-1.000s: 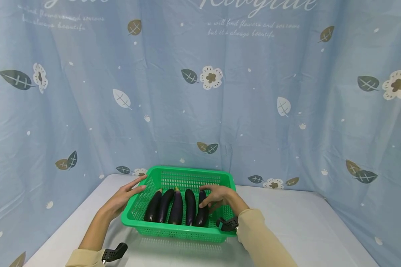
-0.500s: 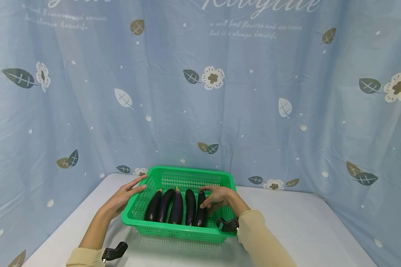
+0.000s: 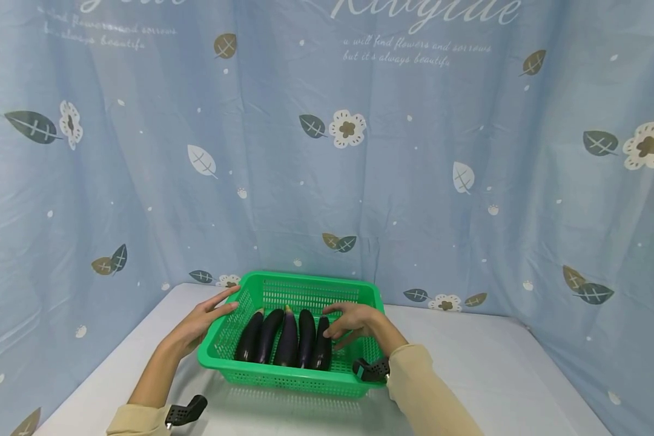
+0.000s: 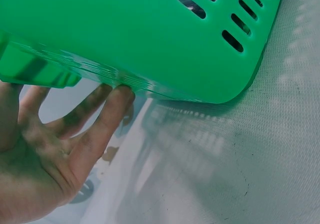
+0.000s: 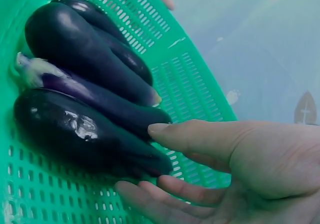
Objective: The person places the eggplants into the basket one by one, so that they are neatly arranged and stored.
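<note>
A green plastic basket (image 3: 294, 375) holds several dark purple eggplants lying side by side. At its left side, my left hand (image 3: 198, 324) rests against the rim with thumb and index finger extended. In the left wrist view, the fingers (image 4: 102, 121) touch the basket's outer wall. My right hand (image 3: 354, 321) reaches inside, around the upper end of the rightmost eggplant (image 3: 321, 351). Its thumb (image 5: 195, 136) lies over that end in the right wrist view, and the other fingers spread loosely along the lower side. Whether the fingertips touch the eggplant is hard to tell.
The basket stands on a white-covered table (image 3: 458, 363). Behind and at both sides hangs a blue curtain (image 3: 403, 181) printed with leaves and flowers. Within the basket, bare mesh floor lies right of the eggplants.
The two rightmost eggplants have shifted left, closer to the others, and my right hand has moved slightly left with them. My left hand and the basket stay put.
</note>
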Demonstrator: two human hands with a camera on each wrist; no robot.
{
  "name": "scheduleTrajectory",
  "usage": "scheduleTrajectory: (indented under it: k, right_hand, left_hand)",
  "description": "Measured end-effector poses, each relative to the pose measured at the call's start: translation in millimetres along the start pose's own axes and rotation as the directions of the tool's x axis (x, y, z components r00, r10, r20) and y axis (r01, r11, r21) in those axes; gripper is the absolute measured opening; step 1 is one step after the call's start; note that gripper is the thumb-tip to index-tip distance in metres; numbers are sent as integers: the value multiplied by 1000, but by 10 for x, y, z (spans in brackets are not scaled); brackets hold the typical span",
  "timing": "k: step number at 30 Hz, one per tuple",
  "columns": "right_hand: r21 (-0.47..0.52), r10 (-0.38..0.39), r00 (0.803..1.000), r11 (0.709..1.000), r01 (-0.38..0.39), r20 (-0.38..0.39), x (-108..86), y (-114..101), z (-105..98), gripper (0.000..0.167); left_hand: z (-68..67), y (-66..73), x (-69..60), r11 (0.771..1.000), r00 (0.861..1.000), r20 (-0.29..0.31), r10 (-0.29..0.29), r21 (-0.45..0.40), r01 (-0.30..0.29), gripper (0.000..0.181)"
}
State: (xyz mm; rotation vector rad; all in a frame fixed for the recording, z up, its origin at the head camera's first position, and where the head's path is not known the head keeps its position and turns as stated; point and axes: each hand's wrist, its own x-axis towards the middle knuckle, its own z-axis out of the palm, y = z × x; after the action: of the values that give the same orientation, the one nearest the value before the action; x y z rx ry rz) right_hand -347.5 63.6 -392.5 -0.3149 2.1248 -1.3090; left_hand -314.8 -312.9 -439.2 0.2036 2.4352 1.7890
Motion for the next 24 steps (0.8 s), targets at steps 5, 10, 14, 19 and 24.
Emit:
scheduleTrajectory:
  k: [5,10,14,19,24]
  right_hand:
    - [-54,16,1000,998,-17,-13,-11,-23,-17,66]
    - [-83,11,1000,996,-13,-14,-30,-45,-10,65]
    - [-107,6,1000,994,-8,-16,-73,-72,9,64]
    - [-130,3,1000,991,-5,-14,-123,-90,4,63]
    - [-154,-33,999,988,31,-6,-189,-100,-11,63]
  left_hand:
    - [-8,-1,5,1000,1000,2,4,6,-4,62]
    - [-18,13,1,1000,1000,4,5,10,-5,65]
    - [-28,1,10,1000,1000,-6,3,19,-3,65]
    - [-23,-18,15,999,1000,-11,-1,37,1,65]
    - [-5,-14,18,1000,1000,2,7,22,-7,66]
